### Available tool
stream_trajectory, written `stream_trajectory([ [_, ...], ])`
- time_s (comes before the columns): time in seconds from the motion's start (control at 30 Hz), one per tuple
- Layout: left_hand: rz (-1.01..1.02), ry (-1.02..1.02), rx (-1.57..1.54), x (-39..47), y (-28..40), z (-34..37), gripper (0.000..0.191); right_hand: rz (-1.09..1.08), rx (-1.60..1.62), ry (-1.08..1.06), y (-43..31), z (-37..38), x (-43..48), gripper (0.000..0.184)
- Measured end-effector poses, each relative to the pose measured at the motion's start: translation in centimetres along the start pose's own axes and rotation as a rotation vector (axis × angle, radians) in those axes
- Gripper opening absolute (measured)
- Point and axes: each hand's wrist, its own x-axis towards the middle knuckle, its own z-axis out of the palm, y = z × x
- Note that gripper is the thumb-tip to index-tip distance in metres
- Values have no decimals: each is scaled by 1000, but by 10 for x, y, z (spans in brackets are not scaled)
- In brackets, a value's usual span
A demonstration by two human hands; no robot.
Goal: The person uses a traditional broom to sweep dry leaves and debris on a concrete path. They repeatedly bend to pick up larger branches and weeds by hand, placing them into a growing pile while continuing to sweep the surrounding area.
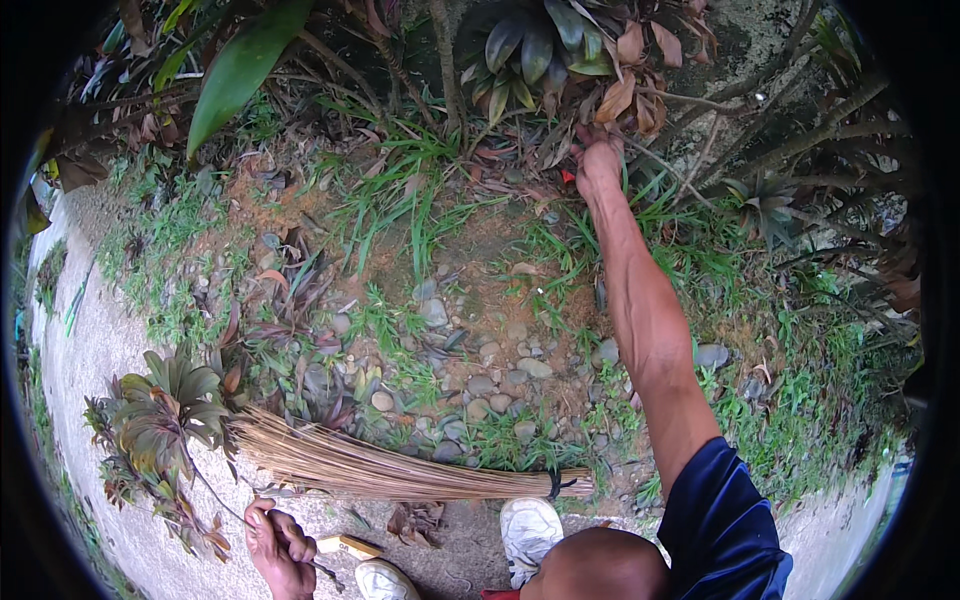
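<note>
My left hand point(279, 544), low in the view, is closed around the thin stem of a leafy cut branch point(176, 409). Its green and brownish leaves spread over the concrete, and the stem's lower end sticks out below my fist. My right hand point(598, 154) reaches far forward to the base of a shrub point(540, 49). Dry brown leaves point(619, 97) partly cover its fingers, so its grip is hidden. A small red piece point(568, 176) of something shows beside this hand. Between me and the shrub lies a broom of stiff plant ribs point(390, 457), bound with a black tie point(555, 484).
Pebbles point(534, 367), grass tufts point(409, 187) and fallen leaves cover the soil bed. Woody branches point(810, 142) cross at the upper right. A yellow object with writing point(349, 546) lies near my white shoes point(531, 536) on the concrete path point(97, 315).
</note>
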Motion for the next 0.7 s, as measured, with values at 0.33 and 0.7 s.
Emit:
stream_trajectory([
  [0.33, -7, -51, 82, 8, 9, 2, 29, -144, 43, -55, 17, 4, 53, 27],
  [0.7, 5, -101, 106, 13, 5, 14, 28, -20, -1272, -73, 1, -62, 15, 46],
])
